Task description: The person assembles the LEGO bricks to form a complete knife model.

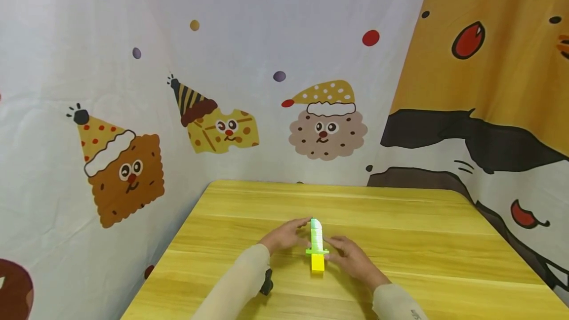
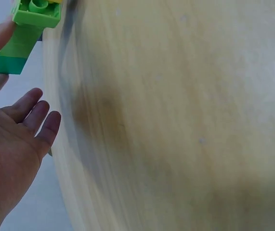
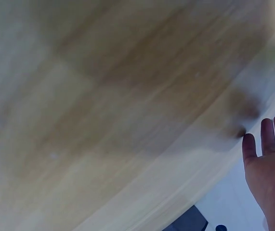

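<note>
A small brick build [image 1: 316, 245] lies on the wooden table [image 1: 422, 241]; it has a pale green column, a bright green crosspiece and a yellow block at the near end. My left hand [image 1: 286, 235] lies flat to its left, its fingertips reaching the far end of the column. My right hand [image 1: 351, 257] lies to its right, its fingers by the crosspiece. In the left wrist view the left hand [image 2: 17, 139] is spread, with straight fingers beside the green bricks [image 2: 24, 33]. The right wrist view shows the right hand [image 3: 269, 163] with straight fingers over the blurred tabletop [image 3: 103, 96].
Printed cloth [image 1: 222, 63] with cartoon biscuits hangs behind and to the left of the table, and an orange and black cloth [image 1: 489, 88] hangs on the right. The table's left edge [image 1: 178, 241] drops off next to the cloth. A black wrist strap [image 1: 266, 284] sits on my left sleeve.
</note>
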Action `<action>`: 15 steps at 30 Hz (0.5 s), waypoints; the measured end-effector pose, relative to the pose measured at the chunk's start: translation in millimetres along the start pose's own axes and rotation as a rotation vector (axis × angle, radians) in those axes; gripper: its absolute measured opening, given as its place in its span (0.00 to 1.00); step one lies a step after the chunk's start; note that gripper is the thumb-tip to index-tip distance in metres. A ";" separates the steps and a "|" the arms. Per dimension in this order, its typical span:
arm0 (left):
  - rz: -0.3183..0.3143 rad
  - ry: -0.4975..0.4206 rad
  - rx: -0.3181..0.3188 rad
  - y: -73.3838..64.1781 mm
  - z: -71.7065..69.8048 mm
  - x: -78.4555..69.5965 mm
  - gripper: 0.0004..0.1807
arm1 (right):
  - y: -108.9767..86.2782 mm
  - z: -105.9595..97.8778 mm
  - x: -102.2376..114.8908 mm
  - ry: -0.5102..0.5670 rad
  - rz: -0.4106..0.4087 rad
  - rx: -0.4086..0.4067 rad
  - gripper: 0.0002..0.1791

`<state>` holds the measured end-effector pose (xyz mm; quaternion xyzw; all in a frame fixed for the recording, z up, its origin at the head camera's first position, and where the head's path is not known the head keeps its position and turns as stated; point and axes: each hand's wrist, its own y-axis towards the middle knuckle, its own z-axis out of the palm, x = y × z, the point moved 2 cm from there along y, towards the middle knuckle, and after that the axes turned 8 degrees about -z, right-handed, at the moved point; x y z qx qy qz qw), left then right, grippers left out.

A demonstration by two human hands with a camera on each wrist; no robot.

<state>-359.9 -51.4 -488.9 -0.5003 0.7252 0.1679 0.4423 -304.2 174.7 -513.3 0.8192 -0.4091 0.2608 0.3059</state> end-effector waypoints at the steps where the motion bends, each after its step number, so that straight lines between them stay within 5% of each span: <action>1: -0.006 0.001 0.007 -0.2 0.2 0.9 0.44 | -0.3 0.6 -0.8 -0.003 -0.008 0.006 0.29; 15: -0.040 0.012 0.011 1.5 5.9 8.2 0.41 | -5.5 2.9 4.1 -0.086 0.041 0.033 0.29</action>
